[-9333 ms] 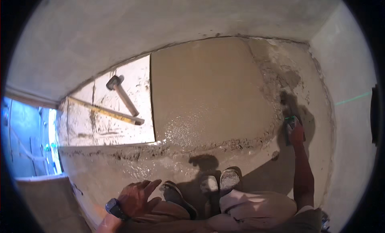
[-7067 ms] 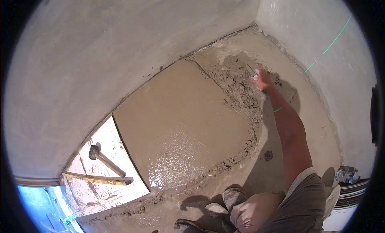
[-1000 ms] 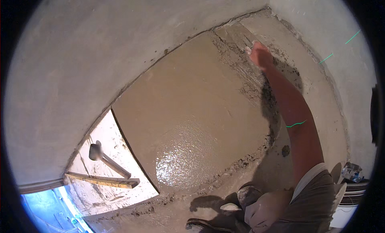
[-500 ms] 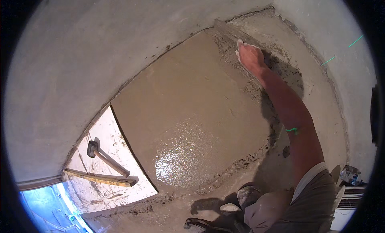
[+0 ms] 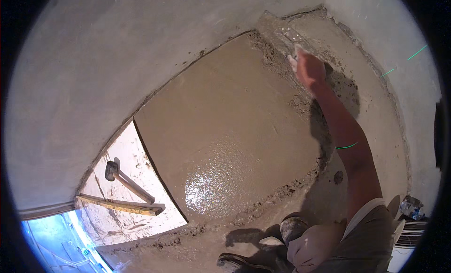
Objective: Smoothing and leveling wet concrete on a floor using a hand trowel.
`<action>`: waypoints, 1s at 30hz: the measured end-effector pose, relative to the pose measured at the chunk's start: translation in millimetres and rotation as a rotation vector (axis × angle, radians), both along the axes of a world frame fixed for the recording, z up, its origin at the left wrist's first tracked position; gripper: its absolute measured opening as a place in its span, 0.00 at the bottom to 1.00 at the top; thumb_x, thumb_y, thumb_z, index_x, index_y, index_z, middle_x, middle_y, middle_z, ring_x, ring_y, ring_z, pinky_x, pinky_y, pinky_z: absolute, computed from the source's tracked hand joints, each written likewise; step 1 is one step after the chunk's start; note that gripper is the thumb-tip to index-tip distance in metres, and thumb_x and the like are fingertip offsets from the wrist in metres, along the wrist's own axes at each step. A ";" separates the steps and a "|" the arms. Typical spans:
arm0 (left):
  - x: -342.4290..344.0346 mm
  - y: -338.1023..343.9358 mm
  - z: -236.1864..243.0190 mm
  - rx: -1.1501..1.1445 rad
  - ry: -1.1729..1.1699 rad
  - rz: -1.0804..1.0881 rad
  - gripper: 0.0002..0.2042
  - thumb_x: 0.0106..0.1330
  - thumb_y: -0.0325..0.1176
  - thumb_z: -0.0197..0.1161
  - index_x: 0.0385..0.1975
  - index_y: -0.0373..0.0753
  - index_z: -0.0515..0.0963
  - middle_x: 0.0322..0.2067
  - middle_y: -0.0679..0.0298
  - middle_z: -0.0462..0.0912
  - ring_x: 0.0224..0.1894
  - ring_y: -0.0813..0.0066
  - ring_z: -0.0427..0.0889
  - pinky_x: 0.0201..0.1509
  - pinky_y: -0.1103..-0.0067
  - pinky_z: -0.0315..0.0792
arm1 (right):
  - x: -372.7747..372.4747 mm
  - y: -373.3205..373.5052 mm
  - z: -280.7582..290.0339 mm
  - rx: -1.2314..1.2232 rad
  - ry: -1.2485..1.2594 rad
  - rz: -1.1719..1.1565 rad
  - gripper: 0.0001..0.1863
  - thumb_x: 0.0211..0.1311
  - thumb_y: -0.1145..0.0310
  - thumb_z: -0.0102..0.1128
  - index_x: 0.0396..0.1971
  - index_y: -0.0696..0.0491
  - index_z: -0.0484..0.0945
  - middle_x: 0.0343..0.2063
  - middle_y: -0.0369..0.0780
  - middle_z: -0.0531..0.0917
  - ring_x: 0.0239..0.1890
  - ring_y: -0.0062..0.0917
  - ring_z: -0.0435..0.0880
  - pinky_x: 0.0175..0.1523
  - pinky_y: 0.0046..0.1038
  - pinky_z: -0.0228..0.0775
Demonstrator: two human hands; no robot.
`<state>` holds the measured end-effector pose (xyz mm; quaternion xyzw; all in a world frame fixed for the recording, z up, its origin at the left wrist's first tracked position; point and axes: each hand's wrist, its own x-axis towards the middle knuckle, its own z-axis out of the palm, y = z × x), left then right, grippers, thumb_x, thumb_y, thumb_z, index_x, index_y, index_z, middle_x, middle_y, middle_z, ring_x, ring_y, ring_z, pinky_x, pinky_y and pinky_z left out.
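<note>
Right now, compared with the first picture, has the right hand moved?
Yes. Judged against the far wall, the right hand has moved forward: it is closer to that wall than before.

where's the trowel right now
In the head view, the trowel is near the top, right of centre, in the right hand, its far end by the base of the far wall.

Bare right arm (image 5: 352,141) outstretched well forward, slightly bent, right grip (image 5: 309,69) curled, its back uppermost.
</note>
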<state>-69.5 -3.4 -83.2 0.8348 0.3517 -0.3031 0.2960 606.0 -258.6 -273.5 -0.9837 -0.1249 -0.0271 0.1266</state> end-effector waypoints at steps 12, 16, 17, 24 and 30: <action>7.1 12.8 3.8 -0.008 -0.029 -0.038 0.30 0.68 0.40 0.69 0.67 0.36 0.68 0.50 0.47 0.82 0.45 0.55 0.85 0.47 0.66 0.81 | 12.6 51.8 -53.7 0.419 0.283 -0.130 0.32 0.66 0.44 0.61 0.50 0.62 0.80 0.47 0.58 0.83 0.51 0.52 0.83 0.56 0.45 0.75; -2.0 9.8 -1.2 -0.005 -0.072 -0.032 0.30 0.67 0.38 0.69 0.67 0.37 0.68 0.50 0.47 0.82 0.46 0.55 0.85 0.48 0.66 0.81 | -8.2 72.3 -58.9 0.406 0.344 0.107 0.29 0.66 0.45 0.61 0.50 0.58 0.81 0.47 0.55 0.84 0.52 0.51 0.83 0.57 0.45 0.74; -2.9 7.7 0.2 -0.004 -0.069 -0.022 0.30 0.67 0.38 0.69 0.67 0.37 0.68 0.50 0.47 0.82 0.46 0.55 0.85 0.48 0.66 0.81 | -20.3 74.8 -56.8 0.407 0.306 0.194 0.29 0.66 0.45 0.61 0.49 0.58 0.82 0.44 0.55 0.85 0.49 0.48 0.84 0.54 0.44 0.75; -9.0 4.2 5.6 0.011 -0.015 0.025 0.29 0.67 0.37 0.68 0.67 0.39 0.68 0.50 0.49 0.83 0.45 0.57 0.86 0.47 0.67 0.81 | 16.3 43.1 -46.4 0.392 0.122 -0.103 0.26 0.67 0.47 0.61 0.47 0.56 0.82 0.39 0.53 0.86 0.45 0.49 0.85 0.50 0.43 0.76; -1.3 -2.5 10.5 0.063 0.003 0.014 0.29 0.67 0.39 0.68 0.67 0.41 0.69 0.50 0.52 0.84 0.44 0.58 0.86 0.46 0.65 0.80 | 17.9 72.3 -65.3 0.393 0.280 -0.038 0.25 0.67 0.46 0.62 0.46 0.55 0.83 0.26 0.47 0.87 0.31 0.40 0.86 0.40 0.38 0.77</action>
